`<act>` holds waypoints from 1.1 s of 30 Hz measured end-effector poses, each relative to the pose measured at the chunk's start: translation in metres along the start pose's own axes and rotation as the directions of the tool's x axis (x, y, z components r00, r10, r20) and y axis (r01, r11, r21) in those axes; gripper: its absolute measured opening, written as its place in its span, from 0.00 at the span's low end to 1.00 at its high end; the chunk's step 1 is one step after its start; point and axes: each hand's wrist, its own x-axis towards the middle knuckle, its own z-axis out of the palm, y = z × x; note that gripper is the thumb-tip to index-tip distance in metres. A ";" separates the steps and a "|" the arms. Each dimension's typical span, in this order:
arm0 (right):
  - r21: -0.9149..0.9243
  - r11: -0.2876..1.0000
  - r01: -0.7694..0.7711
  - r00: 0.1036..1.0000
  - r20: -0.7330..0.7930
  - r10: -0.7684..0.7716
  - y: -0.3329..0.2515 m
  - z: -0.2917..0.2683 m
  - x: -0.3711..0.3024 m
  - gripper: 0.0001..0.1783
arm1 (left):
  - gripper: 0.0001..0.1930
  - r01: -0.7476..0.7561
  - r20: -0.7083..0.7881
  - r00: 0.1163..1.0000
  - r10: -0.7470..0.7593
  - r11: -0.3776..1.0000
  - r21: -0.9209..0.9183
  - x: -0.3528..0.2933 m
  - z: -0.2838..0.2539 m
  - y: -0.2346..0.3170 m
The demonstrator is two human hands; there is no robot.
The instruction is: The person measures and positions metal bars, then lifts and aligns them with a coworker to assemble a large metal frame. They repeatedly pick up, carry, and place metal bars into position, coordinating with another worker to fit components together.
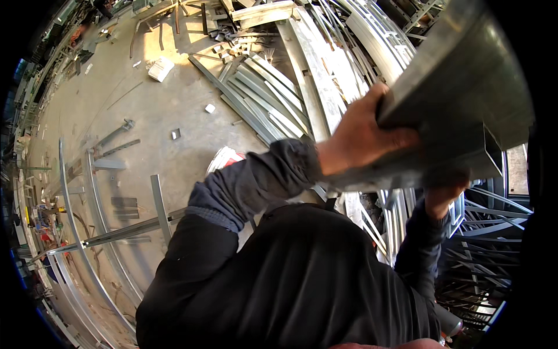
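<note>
A large grey metal box-section piece (pixel 459 87) is held up at the right, close to the camera, tilted, its upper end running toward the upper right. My left hand (pixel 360 136) grips its left side, with the thumb lying along the near face and a finger over the edge. Lower down, my right hand (pixel 444 199) holds the piece from its lower side; most of these fingers are in shadow or behind the metal. An open square-cut end or flange shows at the piece's lower right corner.
Long steel profiles (pixel 261 96) lie piled on the concrete floor ahead, beside a wide metal beam (pixel 305 70). Welded frames of steel tube (pixel 99 215) stand at the left. Dark metal bars (pixel 482 250) are stacked at the right. A white block (pixel 160 68) sits farther off.
</note>
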 end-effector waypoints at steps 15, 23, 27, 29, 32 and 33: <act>0.537 0.835 0.122 0.941 0.205 -0.269 0.027 0.350 0.117 0.46 | 0.25 -0.244 -0.243 0.929 0.280 0.955 0.168 0.100 -0.226 -0.058; 0.380 0.901 0.209 0.839 0.404 -0.365 0.088 0.428 0.134 0.32 | 0.24 -0.130 -0.352 0.911 0.214 0.960 0.247 0.134 -0.302 -0.095; 0.370 0.926 0.074 0.818 0.508 -0.268 0.136 0.452 0.121 0.25 | 0.27 -0.152 -0.347 0.910 0.226 0.962 0.228 0.162 -0.337 -0.096; 0.363 0.931 -0.034 0.799 0.570 -0.193 0.156 0.460 0.116 0.26 | 0.32 -0.107 -0.334 0.925 0.180 0.969 0.223 0.170 -0.350 -0.086; 0.204 0.952 0.228 0.734 0.606 -0.306 0.156 0.487 0.150 0.23 | 0.39 -0.016 -0.405 0.903 0.145 0.952 0.304 0.177 -0.386 -0.084; 0.174 0.954 0.243 0.721 0.625 -0.297 0.160 0.498 0.160 0.23 | 0.40 -0.011 -0.421 0.893 0.157 0.944 0.329 0.177 -0.400 -0.077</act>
